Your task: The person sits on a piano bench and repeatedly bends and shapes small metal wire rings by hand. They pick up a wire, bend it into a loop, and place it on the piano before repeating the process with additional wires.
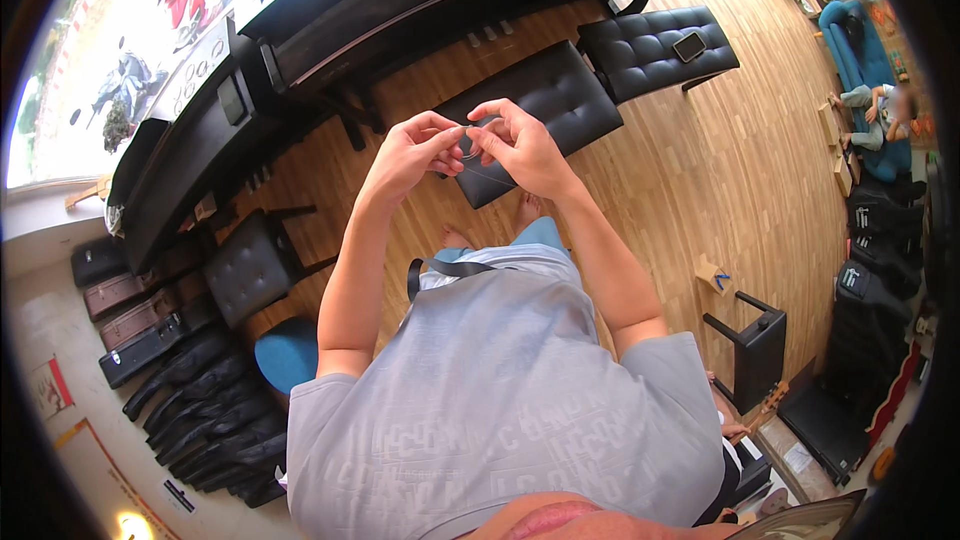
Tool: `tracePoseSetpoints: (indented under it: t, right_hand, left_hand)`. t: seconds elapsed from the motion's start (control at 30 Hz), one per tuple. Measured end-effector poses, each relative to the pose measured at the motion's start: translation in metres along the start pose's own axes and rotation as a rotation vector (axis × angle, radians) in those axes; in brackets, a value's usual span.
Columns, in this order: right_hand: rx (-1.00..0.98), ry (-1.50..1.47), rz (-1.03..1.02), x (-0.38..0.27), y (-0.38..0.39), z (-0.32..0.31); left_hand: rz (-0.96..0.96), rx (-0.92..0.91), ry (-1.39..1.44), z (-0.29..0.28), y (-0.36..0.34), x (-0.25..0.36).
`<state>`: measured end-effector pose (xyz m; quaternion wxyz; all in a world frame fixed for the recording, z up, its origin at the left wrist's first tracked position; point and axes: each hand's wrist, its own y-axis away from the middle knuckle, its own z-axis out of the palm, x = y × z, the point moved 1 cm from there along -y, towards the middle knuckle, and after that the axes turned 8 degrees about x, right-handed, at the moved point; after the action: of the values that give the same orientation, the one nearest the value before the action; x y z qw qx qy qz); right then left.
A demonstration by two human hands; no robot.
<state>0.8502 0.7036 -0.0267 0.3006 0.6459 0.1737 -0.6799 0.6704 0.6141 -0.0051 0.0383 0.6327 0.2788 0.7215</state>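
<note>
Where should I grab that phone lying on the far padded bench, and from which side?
Judging by how the phone lies flat on the bench, come from above and pinch its two long edges with the fingers; the cushion probably gives enough to get under them.

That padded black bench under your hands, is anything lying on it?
The black bench shows bare cushion. The left hand and right hand, pinching a thin wire, cover its near part.

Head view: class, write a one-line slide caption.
Both hands pinch a thin wire above a black bench.
</note>
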Motion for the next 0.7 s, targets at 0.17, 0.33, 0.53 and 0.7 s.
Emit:
tracePoseSetpoints:
  t: [0.17,0.33,0.53,0.7]
  right_hand:
    - [0.21,0.307,-0.447,-0.017,-0.02,0.009]
    - [0.241,0.268,-0.575,-0.058,-0.063,0.017]
    - [0.078,0.15,-0.465,-0.105,-0.104,0.029]
    - [-0.053,0.182,-0.529,-0.12,-0.14,0.047]
  left_hand:
    - [-0.007,0.022,-0.012,-0.005,0.002,-0.003]
    - [0.019,0.054,-0.038,-0.017,0.012,0.0]
    - [0.015,0.071,-0.042,-0.037,0.026,-0.002]
    - [-0.014,0.13,-0.041,-0.048,0.041,-0.006]
